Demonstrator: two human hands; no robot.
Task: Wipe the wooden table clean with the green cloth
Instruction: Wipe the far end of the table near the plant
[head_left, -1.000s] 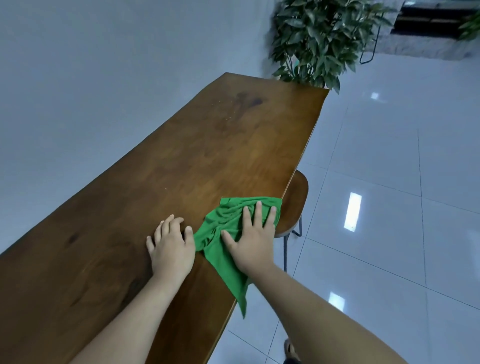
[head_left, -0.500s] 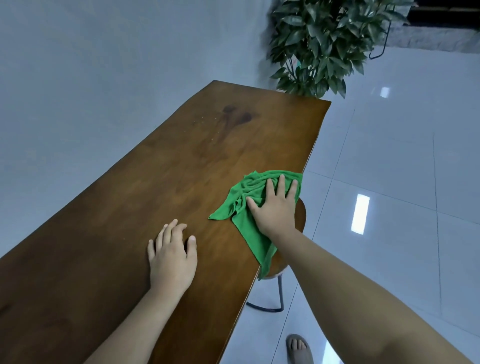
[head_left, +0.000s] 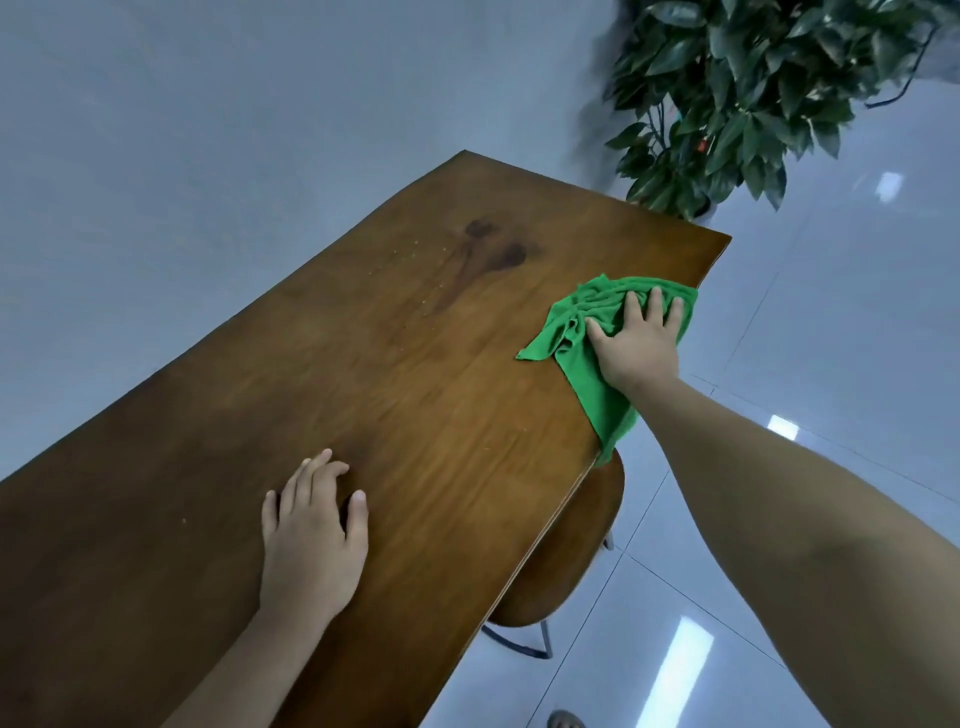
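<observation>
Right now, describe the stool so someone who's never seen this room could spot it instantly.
Start at the long wooden table against the grey wall. Follow its right-hand edge toward the camera, below the hanging tail of the green cloth. The stool is tucked partly under that edge: a rounded brown wooden seat on thin dark metal legs, the only furniture on the pale tiled floor besides the table.

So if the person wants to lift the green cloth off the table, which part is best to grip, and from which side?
Probably the bunched folds of the green cloth just left of the right hand, pinched from above. The ridges stand up there, while the strip hanging over the wooden table edge is thin and would drag the rest.
</observation>
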